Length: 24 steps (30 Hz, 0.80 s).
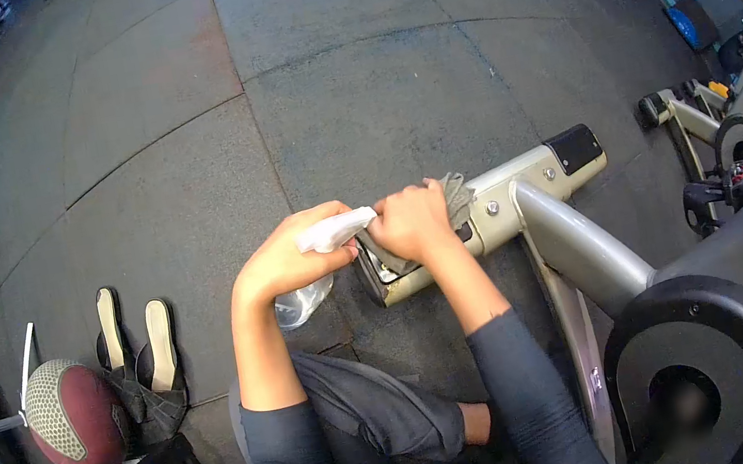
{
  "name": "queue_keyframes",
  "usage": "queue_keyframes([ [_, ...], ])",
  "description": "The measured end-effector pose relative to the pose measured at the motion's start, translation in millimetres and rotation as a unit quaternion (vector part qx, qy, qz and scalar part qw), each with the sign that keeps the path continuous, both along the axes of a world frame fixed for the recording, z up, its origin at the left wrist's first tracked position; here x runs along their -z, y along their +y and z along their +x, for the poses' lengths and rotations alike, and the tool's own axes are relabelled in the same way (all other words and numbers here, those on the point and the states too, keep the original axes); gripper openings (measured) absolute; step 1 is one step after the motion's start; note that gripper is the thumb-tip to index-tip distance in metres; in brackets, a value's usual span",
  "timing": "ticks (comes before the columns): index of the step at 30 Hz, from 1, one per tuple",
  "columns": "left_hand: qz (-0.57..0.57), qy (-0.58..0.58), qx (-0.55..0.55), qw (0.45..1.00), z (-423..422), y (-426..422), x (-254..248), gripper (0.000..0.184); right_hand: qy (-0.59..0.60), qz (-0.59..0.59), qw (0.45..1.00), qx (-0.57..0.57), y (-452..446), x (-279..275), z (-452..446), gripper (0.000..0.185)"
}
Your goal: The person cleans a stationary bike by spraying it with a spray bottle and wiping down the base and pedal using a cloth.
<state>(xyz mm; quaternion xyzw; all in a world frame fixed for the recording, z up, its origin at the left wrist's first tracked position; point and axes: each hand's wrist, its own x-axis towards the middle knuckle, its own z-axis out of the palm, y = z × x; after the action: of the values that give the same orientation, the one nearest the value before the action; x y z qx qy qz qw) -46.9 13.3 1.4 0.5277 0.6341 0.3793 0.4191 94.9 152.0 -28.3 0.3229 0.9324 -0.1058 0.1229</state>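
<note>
Cloth (459,201) under our right hand (414,223), bottle (305,304) in our left hand (292,257)

From the head view, we look down at our two hands close together over the near end of a silver bar (501,186). Our right hand is curled, fingers folded down over the grey cloth. The cloth lies beneath the palm and shows on both sides of it: one bunched part sticks out beyond the knuckles, on the side away from our left hand, and another hangs between the two hands over the bar's end. We cannot see all the fingertips.

Our left hand is closed around the bottle's white head (335,231), which points toward our right hand; whether the two touch, we cannot tell. The clear body of the bottle hangs below that palm, partly hidden by the wrist, to the left of the bar.

The bar slants up and away to the right, with a black cap (576,149) at its far end and bolts along its side. A strut (578,232) joins it to the round housing (700,374) at our right. To our left, a pair of shoes (138,354) stands on the dark floor (163,218), just beside a maroon and beige ball-like thing (76,417). Another machine (734,137) stands well apart at the right edge.
</note>
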Motion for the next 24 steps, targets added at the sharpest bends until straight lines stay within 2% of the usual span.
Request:
queue_keyframes([
  [1, 0.003, 0.001, 0.000, 1.000, -0.3, 1.9, 0.5, 0.030, 0.001, 0.003, 1.000, 0.000, -6.1, 3.0, 7.8, 0.038],
  [3, 0.009, -0.021, 0.022, 0.999, -0.3, 3.5, 1.7, 0.031, 0.220, 0.047, 0.973, -0.045, -25.3, 17.7, 28.4, 0.033],
  [4, 0.007, -0.021, 0.020, 1.000, -0.6, 2.8, 2.1, 0.031, 0.221, 0.045, 0.973, -0.048, -40.0, 17.7, 35.7, 0.033],
  [6, 0.039, -0.013, 0.014, 0.999, -0.8, 1.3, 4.0, 0.032, 0.264, 0.117, 0.956, -0.058, -69.5, 15.6, 50.1, 0.039],
  [7, 0.037, -0.014, 0.014, 0.999, -1.0, -0.7, 4.6, 0.032, 0.263, 0.115, 0.956, -0.059, -80.5, 18.9, 58.8, 0.039],
  [10, 0.045, -0.026, -0.017, 0.998, 1.4, -5.5, -0.4, 0.031, 0.238, 0.123, 0.957, -0.110, -100.8, 28.6, 78.1, 0.055],
  [17, 0.006, -0.009, -0.023, 1.000, 2.4, -11.1, -7.4, 0.033, 0.270, 0.068, 0.951, -0.132, -55.4, 20.5, 54.4, 0.053],
  [19, 0.026, 0.002, -0.015, 1.000, 4.5, -8.9, -4.3, 0.034, 0.299, 0.086, 0.943, -0.121, -31.9, 18.7, 41.1, 0.047],
  [21, 0.049, -0.003, -0.015, 0.999, 9.4, -4.5, -3.9, 0.032, 0.223, 0.001, 0.971, -0.081, -7.2, 15.2, 28.2, 0.042],
  [22, 0.033, -0.008, -0.005, 0.999, 10.6, -2.4, -3.7, 0.032, 0.222, 0.002, 0.972, -0.080, 3.8, 13.7, 20.0, 0.042],
  [24, 0.017, -0.016, 0.011, 1.000, 12.0, 1.6, -4.5, 0.034, 0.141, -0.044, 0.989, 0.025, 18.8, 12.1, 6.9, 0.041],
])
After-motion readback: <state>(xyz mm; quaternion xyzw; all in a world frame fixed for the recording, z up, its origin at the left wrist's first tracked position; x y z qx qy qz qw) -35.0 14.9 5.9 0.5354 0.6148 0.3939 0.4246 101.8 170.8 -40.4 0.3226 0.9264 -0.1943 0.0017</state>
